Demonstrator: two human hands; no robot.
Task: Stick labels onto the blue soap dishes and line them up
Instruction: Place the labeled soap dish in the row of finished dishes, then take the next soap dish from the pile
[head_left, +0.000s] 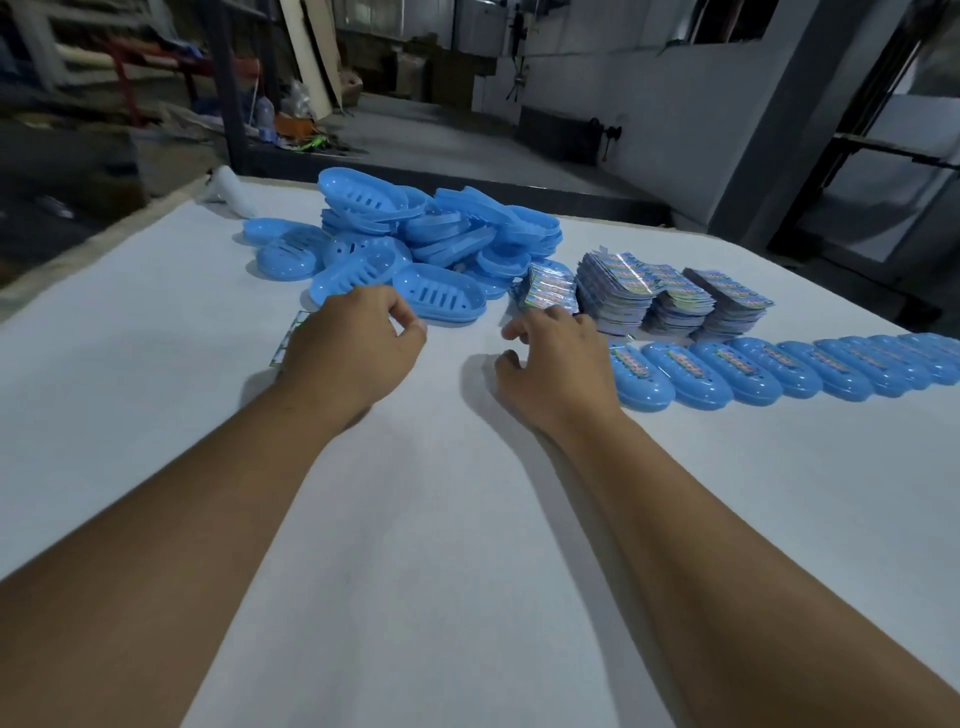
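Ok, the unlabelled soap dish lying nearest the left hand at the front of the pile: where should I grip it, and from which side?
Probably across its narrow width. That soap dish lies open side up at the pile's front edge, slots showing, long axis running left-right. Bring the left hand in from the near side, thumb on the near rim, fingers over the far rim; nothing lies on it.

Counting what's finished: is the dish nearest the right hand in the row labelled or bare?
Labelled. A colourful label strip runs along the dish top.

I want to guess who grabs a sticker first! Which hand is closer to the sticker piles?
Right. The right hand reaches the nearest of the sticker piles; the left hand sits further left, by the loose dishes.
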